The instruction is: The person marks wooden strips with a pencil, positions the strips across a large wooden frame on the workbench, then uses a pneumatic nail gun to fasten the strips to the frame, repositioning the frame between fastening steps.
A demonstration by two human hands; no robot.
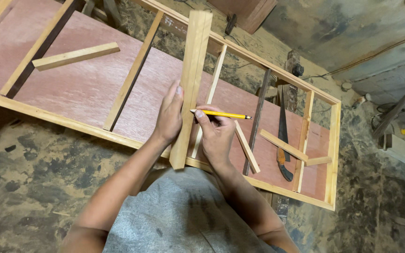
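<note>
Pinching a yellow pencil point(223, 114) between thumb and closed fingers point(206, 122) of the right hand point(217, 138), blunt end against the edge of the upright batten point(191, 84). Pressing that batten with the left hand point(169, 117), thumb along its face, fingers hidden behind, so grip there cannot be confirmed. Standing the batten's lower end on the near rail of the wooden frame point(333, 140), over reddish plywood point(81, 84).

Risks, as judged: batten tilting under one-handed pressure, skewing any mark; pencil slipping off the narrow edge. Loose offcut point(75, 56), thin strips point(247, 147) and a handsaw point(283, 140) lying near the right wrist, liable to be knocked.
</note>
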